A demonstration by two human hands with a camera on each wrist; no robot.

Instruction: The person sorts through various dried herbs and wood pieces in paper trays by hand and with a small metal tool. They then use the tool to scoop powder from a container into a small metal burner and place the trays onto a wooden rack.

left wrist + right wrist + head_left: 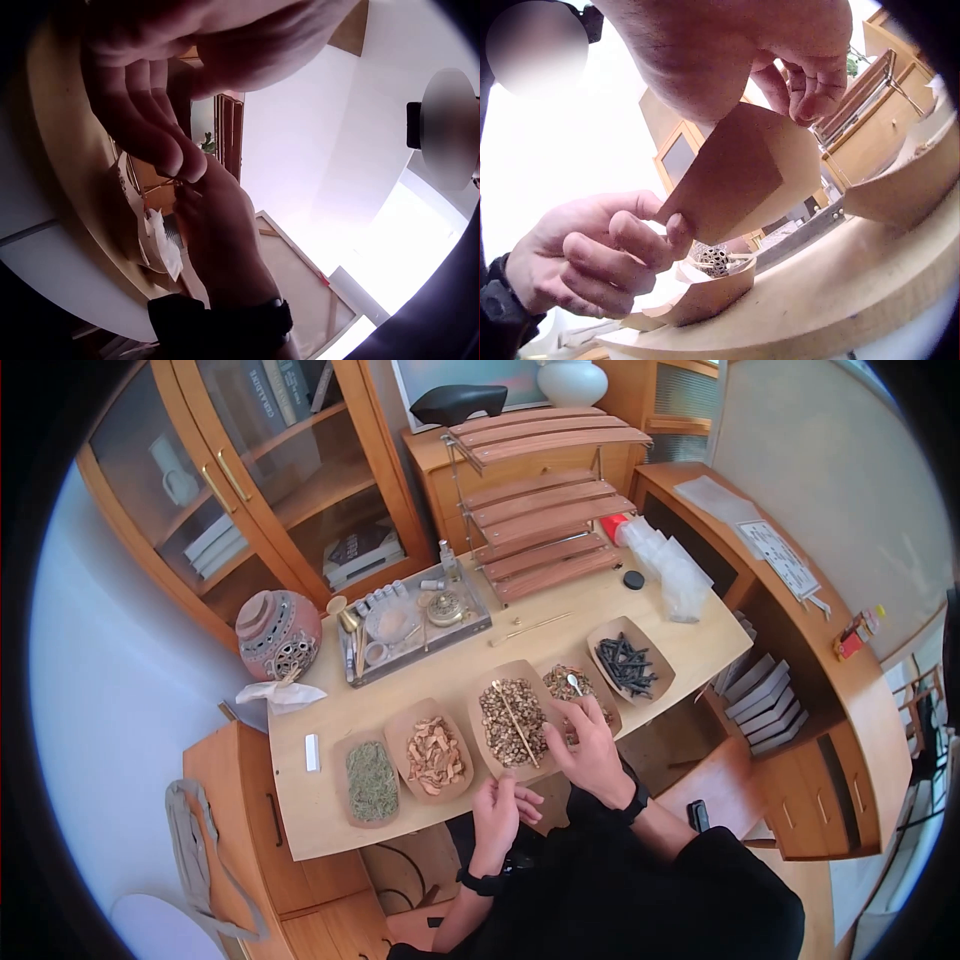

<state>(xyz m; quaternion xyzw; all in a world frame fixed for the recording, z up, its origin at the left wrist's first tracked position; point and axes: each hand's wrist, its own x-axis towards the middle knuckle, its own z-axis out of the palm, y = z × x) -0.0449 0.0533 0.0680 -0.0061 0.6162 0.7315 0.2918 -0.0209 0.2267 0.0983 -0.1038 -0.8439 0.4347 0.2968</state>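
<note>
From my remote station I record a glass-fronted cabinet (381, 450) holding books (362, 552), a pink openwork jar (280, 632) beside a grey tray (425, 653), a slatted wooden rack (550, 520), nearby plastic bags (684, 575) and a white vase (572, 382) behind.

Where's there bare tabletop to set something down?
Between the grey tray and the wood-chip tray, and between the black-stick tray and the table's right end. The front edge is crowded: five paper trays, plus the left hand and right hand.
</note>
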